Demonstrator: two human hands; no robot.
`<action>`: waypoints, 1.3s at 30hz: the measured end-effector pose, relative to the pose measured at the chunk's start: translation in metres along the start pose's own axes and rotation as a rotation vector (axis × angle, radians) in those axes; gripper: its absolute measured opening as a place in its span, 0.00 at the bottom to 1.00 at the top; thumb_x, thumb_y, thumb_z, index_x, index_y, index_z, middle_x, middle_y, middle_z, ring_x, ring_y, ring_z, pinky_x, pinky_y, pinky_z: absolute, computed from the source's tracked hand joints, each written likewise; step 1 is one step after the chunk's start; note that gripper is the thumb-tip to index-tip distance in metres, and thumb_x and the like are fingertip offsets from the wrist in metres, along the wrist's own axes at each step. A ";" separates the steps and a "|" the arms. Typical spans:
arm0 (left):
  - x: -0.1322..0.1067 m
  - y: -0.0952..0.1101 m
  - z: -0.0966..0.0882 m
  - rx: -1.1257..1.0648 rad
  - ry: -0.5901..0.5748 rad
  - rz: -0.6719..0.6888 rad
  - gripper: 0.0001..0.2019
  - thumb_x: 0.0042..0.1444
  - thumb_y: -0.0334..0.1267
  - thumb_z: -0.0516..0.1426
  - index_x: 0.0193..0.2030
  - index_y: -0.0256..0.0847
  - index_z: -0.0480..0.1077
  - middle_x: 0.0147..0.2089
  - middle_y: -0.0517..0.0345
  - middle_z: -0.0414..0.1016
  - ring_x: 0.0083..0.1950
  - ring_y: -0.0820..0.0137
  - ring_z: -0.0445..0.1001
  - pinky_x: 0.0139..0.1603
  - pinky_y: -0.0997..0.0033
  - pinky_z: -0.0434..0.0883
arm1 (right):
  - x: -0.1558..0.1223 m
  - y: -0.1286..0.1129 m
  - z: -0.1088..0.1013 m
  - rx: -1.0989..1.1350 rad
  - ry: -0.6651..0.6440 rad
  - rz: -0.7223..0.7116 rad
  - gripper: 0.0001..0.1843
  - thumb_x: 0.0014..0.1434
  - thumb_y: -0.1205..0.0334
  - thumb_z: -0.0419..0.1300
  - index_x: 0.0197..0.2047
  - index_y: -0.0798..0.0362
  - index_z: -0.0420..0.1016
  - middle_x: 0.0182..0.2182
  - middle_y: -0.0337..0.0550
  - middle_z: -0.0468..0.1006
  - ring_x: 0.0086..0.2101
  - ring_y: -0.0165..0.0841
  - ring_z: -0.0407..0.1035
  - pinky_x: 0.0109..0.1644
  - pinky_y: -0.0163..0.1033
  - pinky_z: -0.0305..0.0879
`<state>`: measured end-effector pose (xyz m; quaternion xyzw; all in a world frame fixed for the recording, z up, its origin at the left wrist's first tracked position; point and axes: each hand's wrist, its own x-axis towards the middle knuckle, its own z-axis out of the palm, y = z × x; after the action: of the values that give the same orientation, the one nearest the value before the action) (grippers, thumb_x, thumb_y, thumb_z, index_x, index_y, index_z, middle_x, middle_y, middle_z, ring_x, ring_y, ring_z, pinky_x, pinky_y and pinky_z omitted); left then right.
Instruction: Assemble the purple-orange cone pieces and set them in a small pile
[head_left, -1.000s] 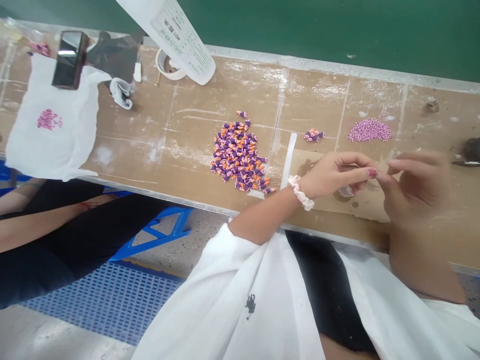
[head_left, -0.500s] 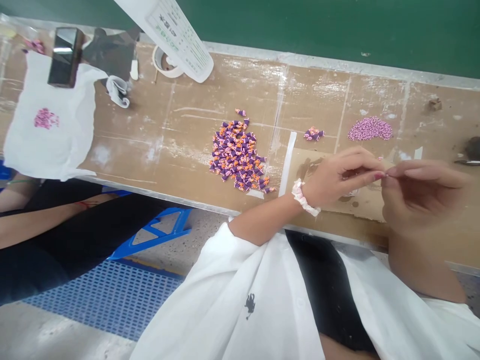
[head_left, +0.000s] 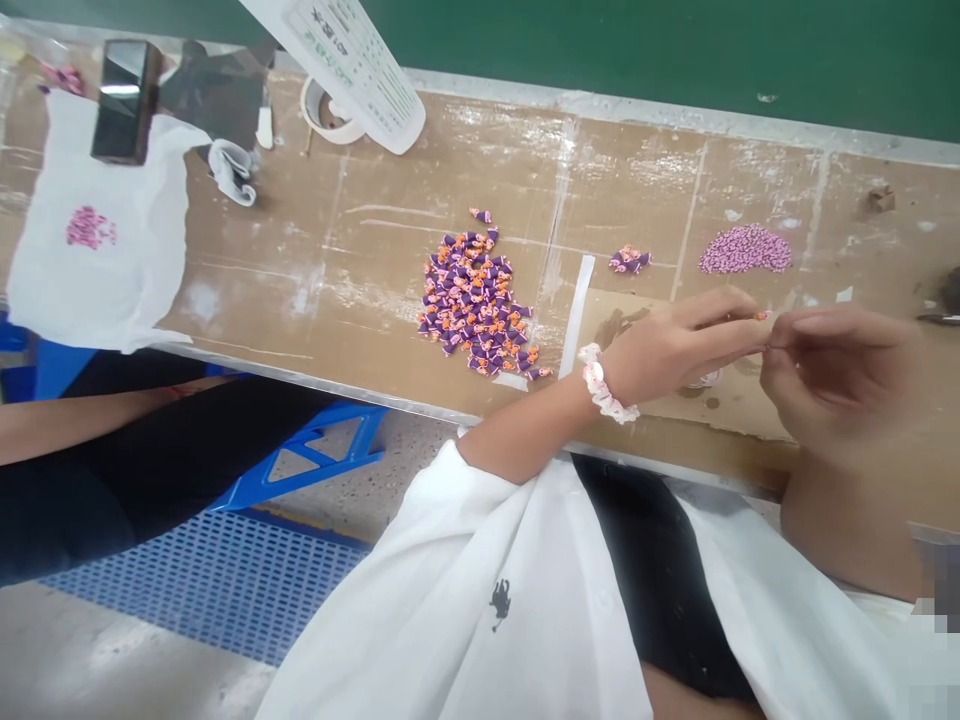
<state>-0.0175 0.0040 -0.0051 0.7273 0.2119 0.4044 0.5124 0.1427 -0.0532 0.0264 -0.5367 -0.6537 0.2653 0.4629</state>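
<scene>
My left hand (head_left: 667, 345), with a pale scrunchie (head_left: 604, 385) at its wrist, is closed in a pinch over a piece of cardboard (head_left: 739, 425). A small orange-and-pink piece (head_left: 763, 315) shows at its fingertips, mostly hidden. My right hand (head_left: 840, 375), partly blurred, meets those fingertips with thumb and forefinger pinched; what they grip is too small to make out. Beyond the hands lies a heap of tiny pink pieces (head_left: 746, 249). Left of it sits a little group of purple-and-orange figures (head_left: 630, 260), and a larger pile of the same figures (head_left: 472, 300) is farther left.
A white glue bottle (head_left: 375, 85) leans in beside a tape roll (head_left: 321, 112). At left, a dark box (head_left: 126, 105) and pink bits (head_left: 90, 228) rest on white paper (head_left: 45, 280). Another person's arm (head_left: 90, 422) is below, near a blue stool (head_left: 315, 460).
My hands stay together at the fingertips, with the right fingers shifting slightly. The orange on the small piece shows now. The other person's arm has moved a little.
</scene>
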 end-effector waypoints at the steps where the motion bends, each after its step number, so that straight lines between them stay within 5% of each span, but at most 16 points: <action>1: 0.000 0.001 0.000 0.003 -0.002 -0.021 0.11 0.61 0.38 0.52 0.38 0.44 0.77 0.43 0.54 0.72 0.46 0.71 0.73 0.53 0.66 0.68 | 0.001 -0.002 0.000 0.009 -0.001 0.013 0.10 0.54 0.62 0.62 0.40 0.43 0.69 0.31 0.37 0.71 0.27 0.30 0.67 0.27 0.41 0.62; 7: 0.000 0.004 -0.003 -0.023 0.161 0.005 0.09 0.60 0.38 0.55 0.35 0.42 0.77 0.40 0.54 0.72 0.44 0.73 0.72 0.52 0.68 0.68 | 0.002 -0.007 -0.002 -0.033 0.067 0.018 0.12 0.53 0.61 0.64 0.41 0.42 0.70 0.29 0.36 0.71 0.27 0.31 0.67 0.27 0.40 0.62; 13: 0.005 -0.003 -0.012 -0.184 0.442 -0.263 0.11 0.63 0.40 0.53 0.47 0.42 0.74 0.48 0.55 0.70 0.46 0.74 0.69 0.48 0.71 0.68 | -0.003 0.007 -0.009 -0.398 -0.365 -0.010 0.05 0.57 0.61 0.56 0.39 0.44 0.67 0.26 0.34 0.68 0.25 0.30 0.63 0.30 0.39 0.63; 17: 0.010 -0.009 -0.015 -0.415 0.441 -0.428 0.13 0.62 0.33 0.55 0.53 0.43 0.69 0.47 0.58 0.72 0.43 0.77 0.68 0.44 0.77 0.68 | -0.007 0.013 -0.005 -0.517 -0.495 -0.074 0.02 0.58 0.61 0.54 0.36 0.46 0.63 0.28 0.36 0.69 0.25 0.31 0.64 0.31 0.39 0.62; 21: 0.012 -0.011 -0.014 -0.507 0.502 -0.442 0.22 0.58 0.32 0.59 0.59 0.44 0.62 0.40 0.60 0.71 0.40 0.77 0.69 0.38 0.79 0.69 | -0.010 0.014 -0.004 -0.539 -0.536 -0.106 0.03 0.58 0.62 0.53 0.36 0.46 0.60 0.27 0.36 0.67 0.26 0.32 0.63 0.31 0.39 0.61; 26: 0.014 -0.008 -0.012 -0.609 0.484 -0.436 0.12 0.58 0.28 0.57 0.49 0.37 0.66 0.40 0.57 0.70 0.41 0.78 0.68 0.40 0.77 0.72 | -0.013 0.017 -0.006 -0.612 -0.586 -0.197 0.05 0.59 0.65 0.52 0.39 0.47 0.60 0.28 0.37 0.67 0.28 0.33 0.63 0.32 0.38 0.60; 33: 0.014 0.001 -0.012 -0.702 0.449 -0.488 0.02 0.58 0.28 0.57 0.37 0.35 0.66 0.35 0.62 0.68 0.34 0.83 0.68 0.40 0.77 0.74 | -0.006 0.010 -0.009 -0.474 -0.505 -0.095 0.04 0.57 0.64 0.56 0.37 0.47 0.63 0.26 0.35 0.66 0.25 0.29 0.61 0.29 0.37 0.60; 39: 0.009 0.000 -0.008 -0.750 0.260 -0.585 0.12 0.52 0.41 0.63 0.36 0.36 0.68 0.34 0.64 0.68 0.27 0.85 0.66 0.32 0.77 0.68 | -0.002 0.002 -0.012 -0.104 -0.192 -0.027 0.13 0.51 0.71 0.62 0.38 0.46 0.66 0.30 0.37 0.71 0.28 0.28 0.65 0.28 0.37 0.63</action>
<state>-0.0190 0.0152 -0.0001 0.3465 0.3092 0.3793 0.8003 0.1540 -0.0558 0.0290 -0.5234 -0.7149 0.2752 0.3732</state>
